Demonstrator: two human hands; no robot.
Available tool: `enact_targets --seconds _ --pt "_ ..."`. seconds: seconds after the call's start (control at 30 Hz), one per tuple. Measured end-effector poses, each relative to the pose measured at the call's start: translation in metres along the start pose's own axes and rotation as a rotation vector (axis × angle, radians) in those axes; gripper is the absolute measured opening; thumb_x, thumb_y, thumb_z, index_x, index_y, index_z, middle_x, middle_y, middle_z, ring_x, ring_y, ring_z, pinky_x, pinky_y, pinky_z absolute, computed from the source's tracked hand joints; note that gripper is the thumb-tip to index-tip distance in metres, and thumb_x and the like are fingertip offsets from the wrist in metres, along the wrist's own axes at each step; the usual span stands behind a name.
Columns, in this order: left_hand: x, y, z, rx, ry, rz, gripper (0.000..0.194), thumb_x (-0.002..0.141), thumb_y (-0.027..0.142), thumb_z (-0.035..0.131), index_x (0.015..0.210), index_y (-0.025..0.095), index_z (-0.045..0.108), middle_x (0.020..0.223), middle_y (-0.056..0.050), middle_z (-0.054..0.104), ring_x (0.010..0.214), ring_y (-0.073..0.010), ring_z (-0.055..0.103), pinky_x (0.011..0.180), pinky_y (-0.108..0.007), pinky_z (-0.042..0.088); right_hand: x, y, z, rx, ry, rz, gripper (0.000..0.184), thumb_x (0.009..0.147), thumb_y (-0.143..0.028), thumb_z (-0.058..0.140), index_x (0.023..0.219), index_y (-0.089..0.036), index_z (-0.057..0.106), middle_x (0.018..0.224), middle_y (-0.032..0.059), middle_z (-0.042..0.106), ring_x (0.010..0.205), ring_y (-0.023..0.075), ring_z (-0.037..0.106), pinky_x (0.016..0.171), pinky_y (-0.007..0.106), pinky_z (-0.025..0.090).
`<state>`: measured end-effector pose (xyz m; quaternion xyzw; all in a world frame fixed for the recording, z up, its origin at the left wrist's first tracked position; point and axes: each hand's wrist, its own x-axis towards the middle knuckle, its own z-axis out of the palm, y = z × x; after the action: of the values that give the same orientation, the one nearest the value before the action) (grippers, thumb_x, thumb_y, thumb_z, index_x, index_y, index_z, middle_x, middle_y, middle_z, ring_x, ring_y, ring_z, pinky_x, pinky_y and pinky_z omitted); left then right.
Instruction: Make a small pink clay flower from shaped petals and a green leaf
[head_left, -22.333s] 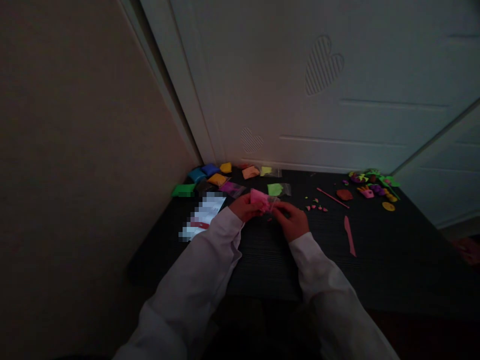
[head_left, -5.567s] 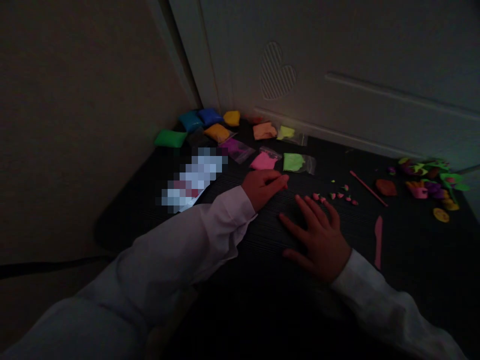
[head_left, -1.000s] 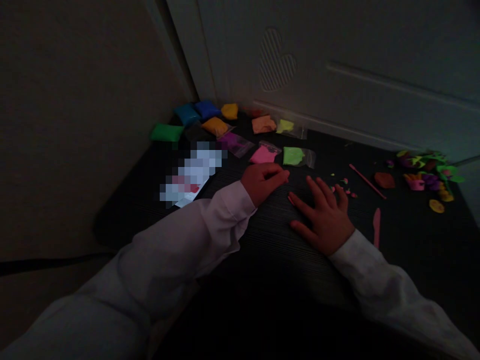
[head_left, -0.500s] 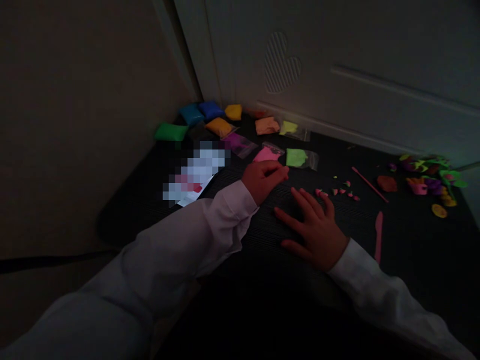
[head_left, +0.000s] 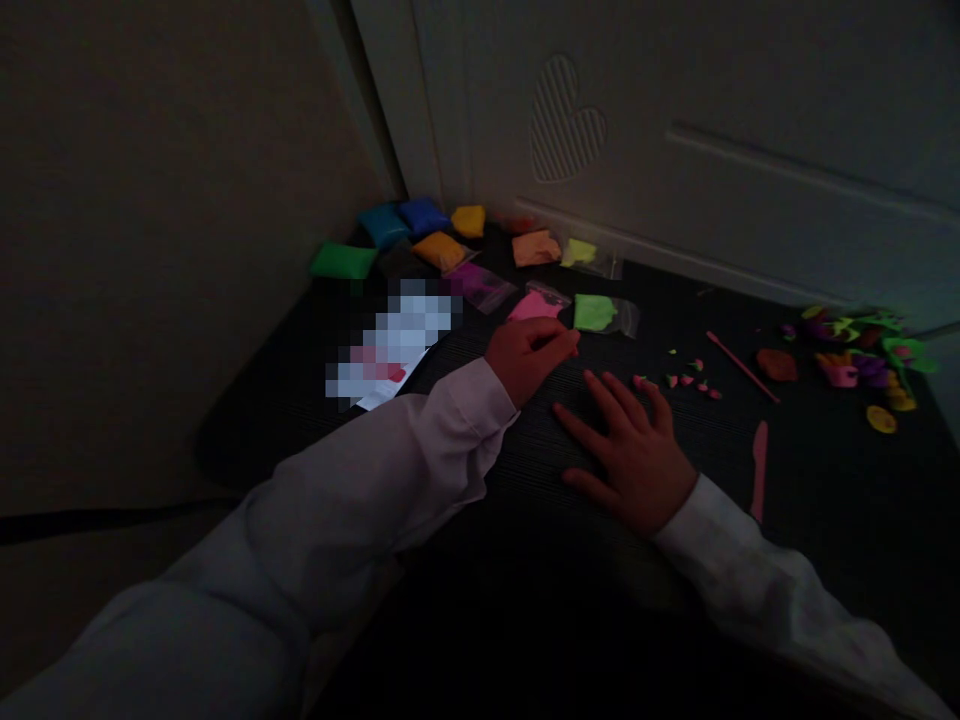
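Observation:
My left hand (head_left: pixel 529 358) is closed in a pinch just in front of a bag of pink clay (head_left: pixel 536 305). A tiny reddish spot shows at its fingertips, too small and dark to name. To its right, my right hand (head_left: pixel 630 450) rests palm down with fingers spread on the black tabletop (head_left: pixel 525 450), holding nothing. Beyond the right fingertips lie several small pink-and-green clay pieces (head_left: pixel 686 380). A bag of light green clay (head_left: pixel 595 313) is behind both hands.
A lit phone-like screen (head_left: pixel 409 330), blurred out, lies at left. Several colourful clay bags, including a green one (head_left: pixel 343 262), line the back. Rightward are a pink stick tool (head_left: pixel 742 366), a pink plastic knife (head_left: pixel 760 470), a brownish clay lump (head_left: pixel 776 365) and small clay models (head_left: pixel 836 370).
Both hands hold nearly the same pose and place. The reddish spot under the left fingertips shows a little more plainly, and the view has shifted slightly.

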<state>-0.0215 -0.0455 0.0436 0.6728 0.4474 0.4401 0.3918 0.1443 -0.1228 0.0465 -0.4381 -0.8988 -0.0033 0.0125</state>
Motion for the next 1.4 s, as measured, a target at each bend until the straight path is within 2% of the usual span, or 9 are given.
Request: enact_targets --seconds 0.47,0.6,0.7,0.83,0.97,1.07,1.2,1.3,1.4 --pt "-0.0005 0.0008 0.0001 0.007 -0.011 0.0 0.029 0.077 0.034 0.044 0.063 0.013 0.059 0.059 0.0 0.057 0.058 -0.0084 0.05 0.058 -0.022 0.039 -0.0007 -0.0027 0.0008 0.022 -0.02 -0.042 0.062 0.073 -0.064 0.028 0.126 -0.032 0.032 0.139 0.0096 0.019 0.125 0.0282 0.018 0.097 0.053 0.006" --pt "-0.0006 0.0007 -0.0001 0.009 -0.01 0.002 0.03 0.077 0.035 0.044 0.063 0.013 0.059 0.059 0.0 0.057 0.058 -0.0084 0.05 0.058 -0.022 0.038 -0.0009 -0.0026 0.0002 -0.012 0.044 0.075 0.061 0.073 -0.062 0.032 0.124 -0.03 0.036 0.14 0.0111 0.016 0.125 0.0314 0.018 0.096 0.055 0.006" --pt "-0.0005 0.001 0.0002 0.001 -0.01 0.004 0.03 0.077 0.035 0.043 0.063 0.013 0.059 0.059 0.0 0.057 0.058 -0.0084 0.05 0.058 -0.022 0.039 -0.0009 -0.0033 -0.0002 0.022 -0.009 -0.048 0.061 0.073 -0.063 0.031 0.125 -0.032 0.033 0.139 0.009 0.021 0.125 0.0287 0.019 0.096 0.054 0.007" --pt "-0.0002 0.0012 0.0006 0.003 -0.009 0.004 0.03 0.077 0.035 0.043 0.062 0.014 0.059 0.06 0.0 0.057 0.058 -0.0085 0.051 0.059 -0.022 0.039 -0.001 -0.0039 0.0003 -0.02 0.04 0.068 0.058 0.074 -0.059 0.033 0.125 -0.029 0.035 0.139 0.0114 0.017 0.124 0.0317 0.018 0.095 0.056 0.007" --pt "-0.0005 0.0009 0.0007 0.003 -0.013 0.0 0.03 0.077 0.036 0.043 0.063 0.013 0.059 0.059 0.0 0.057 0.059 -0.0087 0.051 0.059 -0.022 0.039 -0.0007 -0.0043 0.0002 0.013 -0.009 -0.047 0.061 0.073 -0.062 0.032 0.125 -0.031 0.033 0.139 0.0094 0.02 0.124 0.0294 0.02 0.096 0.054 0.007" --pt "-0.0006 0.0011 0.0007 0.012 -0.017 -0.002 0.031 0.077 0.036 0.043 0.064 0.014 0.059 0.059 0.0 0.057 0.058 -0.0086 0.051 0.058 -0.022 0.039 -0.0003 -0.004 -0.0002 -0.024 0.044 0.09 0.059 0.074 -0.06 0.033 0.124 -0.029 0.036 0.14 0.0105 0.016 0.124 0.0318 0.017 0.095 0.056 0.006" --pt "-0.0005 0.002 0.0008 0.009 -0.014 -0.003 0.03 0.076 0.035 0.044 0.063 0.013 0.059 0.059 0.0 0.057 0.057 -0.0083 0.05 0.058 -0.022 0.038 -0.0007 -0.0049 0.0003 0.014 -0.019 -0.038 0.062 0.073 -0.064 0.028 0.126 -0.032 0.032 0.139 0.0085 0.02 0.125 0.0276 0.018 0.097 0.053 0.006" --pt "-0.0006 0.0019 0.0008 0.001 -0.009 -0.006 0.03 0.077 0.035 0.044 0.063 0.013 0.059 0.059 0.0 0.057 0.058 -0.0085 0.05 0.057 -0.022 0.038 -0.0013 -0.0045 0.0011 -0.033 0.042 0.089 0.059 0.075 -0.06 0.031 0.124 -0.029 0.036 0.139 0.0113 0.017 0.125 0.0303 0.017 0.095 0.055 0.007" --pt "-0.0009 0.0013 0.0009 0.005 -0.014 -0.006 0.029 0.076 0.035 0.044 0.063 0.014 0.059 0.059 0.0 0.056 0.058 -0.0085 0.05 0.058 -0.022 0.038 -0.0018 -0.0038 0.0011 -0.006 0.008 -0.019 0.061 0.073 -0.062 0.031 0.125 -0.03 0.035 0.139 0.01 0.02 0.125 0.0293 0.018 0.096 0.055 0.006"
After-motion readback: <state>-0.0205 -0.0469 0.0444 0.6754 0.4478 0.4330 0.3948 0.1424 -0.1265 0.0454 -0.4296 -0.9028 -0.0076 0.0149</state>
